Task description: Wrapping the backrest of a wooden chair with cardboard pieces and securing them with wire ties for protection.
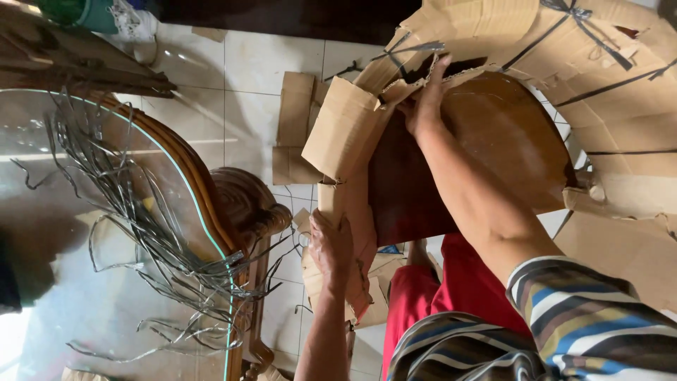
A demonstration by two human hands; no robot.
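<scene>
Both hands [330,247] [425,106] grip brown cardboard wrapping [343,127] (torn, strapped).

Home living area, tiled floor [261,63], glass-topped carved wooden table [233,204], cardboard packaging [345,127] strewn about

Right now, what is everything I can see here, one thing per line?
Dark brown rounded wooden panel: one, centre right, partly wrapped in cardboard.
Torn brown cardboard wrapping: several pieces, around the panel, more on the floor.
Black plastic packing straps: a few, across the cardboard at upper right.
Grey loose strap pile: one tangle, on the glass top at left.
Glass-topped table with carved wooden rim: one, left.
White tiled floor: upper centre.
Red shorts: one, bottom centre.
Striped sleeve: one, lower right.
Left hand: gripping the cardboard's lower edge.
Right hand: reaching under torn cardboard at the panel's top.
</scene>
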